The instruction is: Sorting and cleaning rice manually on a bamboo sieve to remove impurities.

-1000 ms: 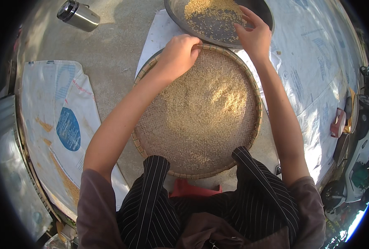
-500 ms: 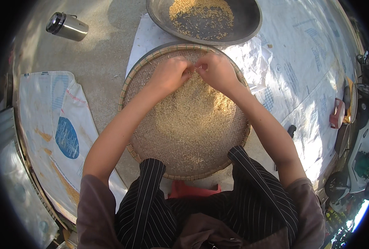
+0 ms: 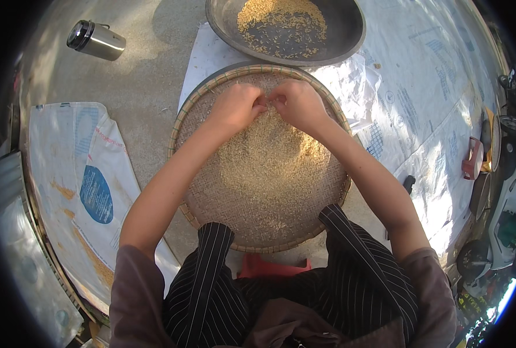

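Note:
A wide round woven winnowing tray (image 3: 211, 203) lies in front of me, with pale grain (image 3: 263, 156) spread over its middle and a yellower heap toward the right. Above the tray's far part, my left hand (image 3: 239, 105) and my right hand (image 3: 298, 105) meet with fingertips pinched close together. Both hands are closed. Whatever is between the fingertips is too small to make out.
A dark metal basin (image 3: 345, 43) holding golden unhusked grain stands beyond the tray. A steel flask (image 3: 104, 43) lies far left. White printed sacks (image 3: 55, 151) cover ground on both sides. A red stool (image 3: 272, 267) shows beneath me; a motorbike (image 3: 501, 226) is at far right.
Both hands have shifted very slightly, still pinched together over the far part of the tray. The whole view has moved a little; the grain looks the same.

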The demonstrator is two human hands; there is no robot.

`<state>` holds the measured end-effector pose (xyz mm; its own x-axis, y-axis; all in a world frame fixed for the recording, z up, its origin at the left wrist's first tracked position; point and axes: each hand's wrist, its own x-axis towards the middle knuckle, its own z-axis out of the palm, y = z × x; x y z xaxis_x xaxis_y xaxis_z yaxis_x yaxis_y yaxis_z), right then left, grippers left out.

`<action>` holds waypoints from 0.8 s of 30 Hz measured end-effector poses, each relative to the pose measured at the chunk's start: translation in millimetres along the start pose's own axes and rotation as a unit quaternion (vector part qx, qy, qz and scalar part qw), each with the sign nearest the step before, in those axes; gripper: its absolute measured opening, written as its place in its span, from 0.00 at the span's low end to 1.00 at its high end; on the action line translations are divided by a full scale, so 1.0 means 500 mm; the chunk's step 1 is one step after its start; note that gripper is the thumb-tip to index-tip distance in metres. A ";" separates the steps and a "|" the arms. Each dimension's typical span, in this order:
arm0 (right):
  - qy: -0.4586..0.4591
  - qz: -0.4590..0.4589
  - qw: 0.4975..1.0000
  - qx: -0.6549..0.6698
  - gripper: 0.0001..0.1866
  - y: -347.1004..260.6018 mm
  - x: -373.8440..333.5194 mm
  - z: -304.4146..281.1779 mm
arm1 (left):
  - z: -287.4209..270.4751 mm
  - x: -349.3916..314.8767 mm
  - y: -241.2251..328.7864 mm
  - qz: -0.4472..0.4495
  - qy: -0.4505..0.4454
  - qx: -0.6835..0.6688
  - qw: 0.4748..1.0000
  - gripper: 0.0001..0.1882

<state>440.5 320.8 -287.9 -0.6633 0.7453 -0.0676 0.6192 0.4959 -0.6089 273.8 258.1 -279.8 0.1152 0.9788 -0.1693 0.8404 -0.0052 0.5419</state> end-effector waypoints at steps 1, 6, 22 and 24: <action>0.012 -0.027 1.000 0.000 0.06 -0.001 0.000 0.000 | -0.006 -0.003 -0.003 -0.012 -0.007 -0.005 1.000 0.07; 0.026 -0.086 0.996 -0.001 0.06 -0.013 0.004 0.008 | -0.047 -0.021 -0.020 -0.055 0.001 -0.070 0.996 0.05; 0.076 0.023 0.997 -0.013 0.04 -0.033 -0.011 0.029 | -0.075 -0.013 -0.012 -0.109 0.006 -0.098 0.989 0.04; 0.081 0.017 0.996 -0.008 0.04 -0.032 -0.012 0.029 | -0.082 0.000 -0.008 -0.106 0.008 -0.135 0.985 0.06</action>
<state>428.5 302.1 -289.0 -0.5658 0.8235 0.0422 0.6475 0.4754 -0.5955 248.8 266.6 -248.1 -0.0583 0.9550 -0.2908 0.6724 0.2529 0.6956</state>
